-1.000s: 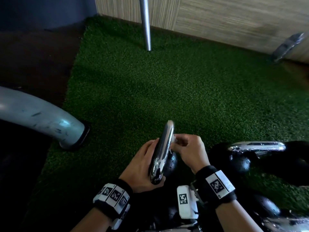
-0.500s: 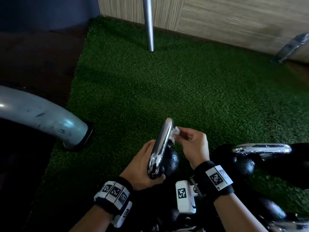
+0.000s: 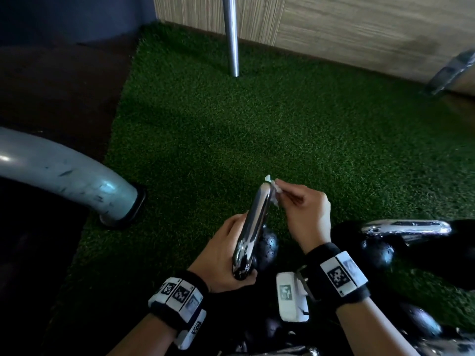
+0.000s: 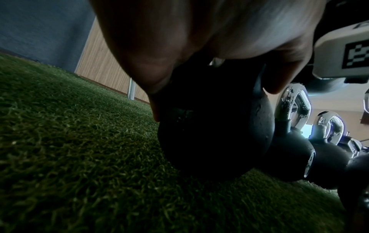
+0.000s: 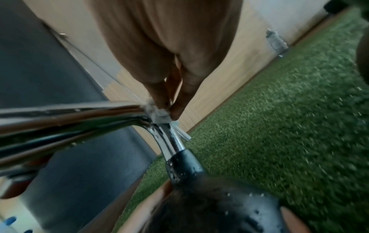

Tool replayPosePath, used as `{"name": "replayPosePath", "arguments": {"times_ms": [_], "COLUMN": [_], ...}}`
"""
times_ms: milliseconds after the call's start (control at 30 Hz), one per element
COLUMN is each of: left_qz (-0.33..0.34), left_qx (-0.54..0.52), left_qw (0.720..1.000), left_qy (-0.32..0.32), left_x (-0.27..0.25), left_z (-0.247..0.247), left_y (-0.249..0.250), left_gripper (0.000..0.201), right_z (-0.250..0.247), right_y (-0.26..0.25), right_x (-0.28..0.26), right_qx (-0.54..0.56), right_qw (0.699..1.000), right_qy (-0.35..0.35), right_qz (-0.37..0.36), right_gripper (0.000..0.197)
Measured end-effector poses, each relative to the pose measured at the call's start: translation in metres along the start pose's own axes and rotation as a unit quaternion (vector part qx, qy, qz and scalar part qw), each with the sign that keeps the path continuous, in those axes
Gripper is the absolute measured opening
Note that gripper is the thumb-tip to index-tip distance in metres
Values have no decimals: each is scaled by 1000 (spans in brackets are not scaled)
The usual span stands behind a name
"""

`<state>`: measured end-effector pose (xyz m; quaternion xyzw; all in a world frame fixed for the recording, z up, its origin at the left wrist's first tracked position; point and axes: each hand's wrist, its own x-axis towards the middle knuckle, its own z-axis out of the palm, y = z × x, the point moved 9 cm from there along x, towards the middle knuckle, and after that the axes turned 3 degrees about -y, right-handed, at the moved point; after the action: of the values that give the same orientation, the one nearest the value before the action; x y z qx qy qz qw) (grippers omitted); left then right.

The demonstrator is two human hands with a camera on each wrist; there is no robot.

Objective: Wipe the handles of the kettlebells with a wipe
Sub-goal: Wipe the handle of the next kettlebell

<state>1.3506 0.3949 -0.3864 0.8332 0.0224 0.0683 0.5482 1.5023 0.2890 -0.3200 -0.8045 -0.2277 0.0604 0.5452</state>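
A black kettlebell (image 4: 211, 126) with a chrome handle (image 3: 253, 227) stands on the green turf. My left hand (image 3: 226, 255) grips the near end of that handle, thumb under it. My right hand (image 3: 305, 211) pinches a small white wipe (image 3: 273, 191) against the far top corner of the handle. In the right wrist view the wipe (image 5: 158, 114) sits at the bend of the chrome handle (image 5: 79, 119), held between my fingertips (image 5: 175, 110). A second kettlebell's chrome handle (image 3: 406, 227) lies to the right.
Several more black kettlebells (image 4: 289, 156) crowd the right and near side. A thick grey curved pipe (image 3: 64, 176) meets the floor at the left. A chrome post (image 3: 231, 37) stands on the turf (image 3: 257, 124) by the wooden wall (image 3: 359, 27).
My right hand has slid the wipe up along the handle from its middle to the far top corner. My left hand has kept its grip on the near end.
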Motion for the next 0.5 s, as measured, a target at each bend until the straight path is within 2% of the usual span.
{"name": "replayPosePath", "arguments": {"times_ms": [133, 300, 400, 500], "left_qz": [-12, -18, -20, -21], "left_qx": [-26, 4, 0, -23], "left_qw": [1000, 1000, 1000, 999], "left_qy": [11, 17, 12, 30], "left_x": [0, -2, -1, 0], "left_z": [-1, 0, 2, 0], "left_y": [-4, 0, -1, -5], "left_gripper": [99, 111, 111, 100], "right_z": [0, -5, -5, 1], "right_y": [-22, -27, -42, -66], "right_x": [-10, 4, -12, -35], "right_qx": [-33, -34, -48, -78], "right_qw": [996, 996, 991, 974], "right_qy": [-30, -35, -73, -137], "right_qz": [-82, -79, -101, -163], "right_gripper": [26, 30, 31, 28]}}
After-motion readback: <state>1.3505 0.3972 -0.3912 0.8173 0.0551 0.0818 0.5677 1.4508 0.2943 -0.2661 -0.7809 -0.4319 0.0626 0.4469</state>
